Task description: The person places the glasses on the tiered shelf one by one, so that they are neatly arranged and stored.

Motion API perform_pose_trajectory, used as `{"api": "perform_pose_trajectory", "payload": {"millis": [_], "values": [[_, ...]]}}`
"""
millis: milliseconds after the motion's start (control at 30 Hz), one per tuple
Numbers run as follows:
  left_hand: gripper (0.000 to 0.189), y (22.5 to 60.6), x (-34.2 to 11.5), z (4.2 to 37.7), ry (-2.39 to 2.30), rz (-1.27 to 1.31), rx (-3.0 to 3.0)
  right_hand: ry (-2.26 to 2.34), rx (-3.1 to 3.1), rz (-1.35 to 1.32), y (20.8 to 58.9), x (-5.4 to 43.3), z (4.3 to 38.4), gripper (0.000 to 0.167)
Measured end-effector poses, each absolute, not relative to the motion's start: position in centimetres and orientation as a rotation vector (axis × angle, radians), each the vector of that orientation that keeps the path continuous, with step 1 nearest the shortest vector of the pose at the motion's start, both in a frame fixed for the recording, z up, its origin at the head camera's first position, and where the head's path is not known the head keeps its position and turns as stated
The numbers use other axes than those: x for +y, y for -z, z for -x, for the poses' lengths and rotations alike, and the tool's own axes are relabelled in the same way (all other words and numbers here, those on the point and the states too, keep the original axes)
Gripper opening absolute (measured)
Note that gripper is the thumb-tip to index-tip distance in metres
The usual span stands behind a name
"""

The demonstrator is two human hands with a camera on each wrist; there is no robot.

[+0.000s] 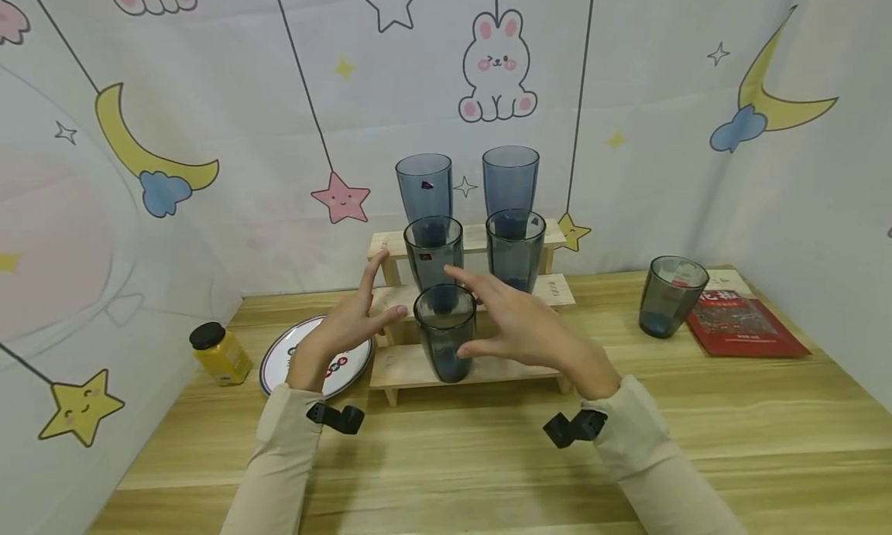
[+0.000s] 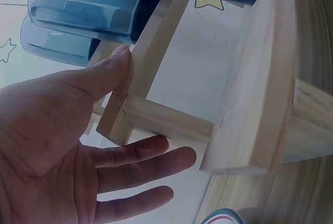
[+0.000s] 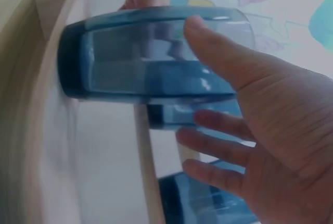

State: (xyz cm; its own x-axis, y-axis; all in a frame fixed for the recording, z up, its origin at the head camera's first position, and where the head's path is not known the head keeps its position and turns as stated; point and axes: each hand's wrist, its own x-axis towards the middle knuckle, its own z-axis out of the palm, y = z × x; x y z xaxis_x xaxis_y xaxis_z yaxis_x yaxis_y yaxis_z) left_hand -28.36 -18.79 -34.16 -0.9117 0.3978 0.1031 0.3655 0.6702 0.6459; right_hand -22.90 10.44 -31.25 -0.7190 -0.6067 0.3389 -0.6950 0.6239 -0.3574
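Note:
A three-step wooden stand [image 1: 411, 372] holds several blue-grey drinking glasses. On its lowest step one glass [image 1: 444, 337] stands upright. My right hand [image 1: 526, 326] is spread at the right side of this glass; in the right wrist view its thumb [image 3: 218, 52] overlaps the glass, and I cannot tell whether they touch. To the left of the stand my left hand [image 1: 344, 330] is held with fingers spread and nothing in it. In the left wrist view, its thumb [image 2: 106, 73] lies near the edge of the middle step.
A patterned plate [image 1: 279, 357] lies behind my left wrist, beside a yellow jar with black lid [image 1: 224, 354]. At the right, another glass [image 1: 670, 299] stands beside a red packet [image 1: 746, 326]. Two glasses each occupy the middle and top steps. A printed curtain [image 1: 627, 78] hangs behind.

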Motion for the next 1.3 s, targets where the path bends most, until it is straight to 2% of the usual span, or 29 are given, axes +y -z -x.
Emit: {"api": "perform_pose_trajectory", "payload": {"millis": [400,667,1000,1300], "values": [[0.092,34.2,-19.0,28.4,-1.071,-0.662,2.851,-0.869,-2.683,-1.094,29.9,13.0,23.3,0.097],[0.092,34.1,-18.9,28.4,-1.085,-0.661,2.842,-0.989,-2.744,-1.118,28.7,15.2,23.2,0.074],[0.092,34.1,-18.8,28.3,-1.084,-0.661,2.841,-0.988,-2.718,-0.992,28.4,18.8,23.5,0.042],[0.092,34.1,-18.7,28.3,-1.081,-0.668,2.833,-0.902,-2.722,-0.763,29.0,23.6,24.3,0.040]]}}
